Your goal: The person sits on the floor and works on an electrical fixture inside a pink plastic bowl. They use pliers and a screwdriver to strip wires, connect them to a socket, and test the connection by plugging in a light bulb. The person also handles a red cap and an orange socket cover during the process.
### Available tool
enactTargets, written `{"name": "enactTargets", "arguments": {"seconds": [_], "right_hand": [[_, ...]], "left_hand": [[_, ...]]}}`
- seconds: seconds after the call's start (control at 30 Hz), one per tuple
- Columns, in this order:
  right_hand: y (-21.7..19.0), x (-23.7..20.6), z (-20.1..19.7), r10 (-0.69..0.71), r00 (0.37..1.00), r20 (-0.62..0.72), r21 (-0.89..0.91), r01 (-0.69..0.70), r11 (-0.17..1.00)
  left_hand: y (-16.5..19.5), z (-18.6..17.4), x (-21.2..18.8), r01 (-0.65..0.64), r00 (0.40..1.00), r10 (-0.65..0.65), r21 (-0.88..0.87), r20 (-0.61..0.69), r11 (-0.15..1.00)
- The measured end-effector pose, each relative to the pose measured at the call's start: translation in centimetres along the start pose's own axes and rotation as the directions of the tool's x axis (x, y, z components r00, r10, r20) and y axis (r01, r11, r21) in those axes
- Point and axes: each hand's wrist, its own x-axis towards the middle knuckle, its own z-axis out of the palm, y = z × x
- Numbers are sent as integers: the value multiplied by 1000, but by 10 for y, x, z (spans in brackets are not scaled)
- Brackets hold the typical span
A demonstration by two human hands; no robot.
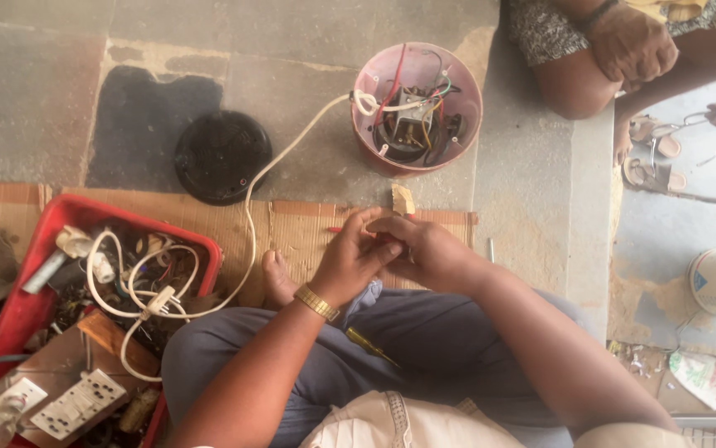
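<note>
My left hand (349,255), with a gold watch at the wrist, and my right hand (424,249) are pressed together over my lap, fingers closed on a small part that the fingers hide. A red-tipped piece pokes out to the left of the fingers. Just beyond them lies a small tan block (403,199) on the cardboard mat (291,224). Farther off stands an open red appliance base (417,106) showing a motor and coloured wires. Its white cord (250,216) runs back to the red crate.
A red crate (42,224) at the left holds cables, a white socket strip (78,404) and scrap. A black round lid (222,156) lies on the stone floor. Another person sits at the top right, with sandals (655,158) nearby. A yellow-handled screwdriver (372,344) rests on my lap.
</note>
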Motion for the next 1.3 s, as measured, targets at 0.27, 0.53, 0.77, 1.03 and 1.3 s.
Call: {"name": "enactTargets", "arguments": {"seconds": [0.27, 0.53, 0.77, 1.03, 1.3], "right_hand": [[124, 20, -17, 331, 935, -128, -329, -355, 875], [208, 18, -43, 76, 988, -134, -502, -134, 854], [205, 14, -27, 724, 671, -158, 331, -655, 679], [198, 22, -27, 591, 722, -361, -159, -672, 723], [182, 83, -45, 360, 835, -416, -342, -511, 789]], "left_hand": [[-17, -4, 3, -53, 997, 52, -4, -53, 999], [-24, -12, -2, -33, 984, 62, 169, -168, 985], [-25, -9, -4, -16, 982, 61, 245, -178, 969], [-28, -3, -3, -13, 982, 57, 234, -179, 972], [-31, -2, 15, 13, 980, 48, 302, -192, 953]]}}
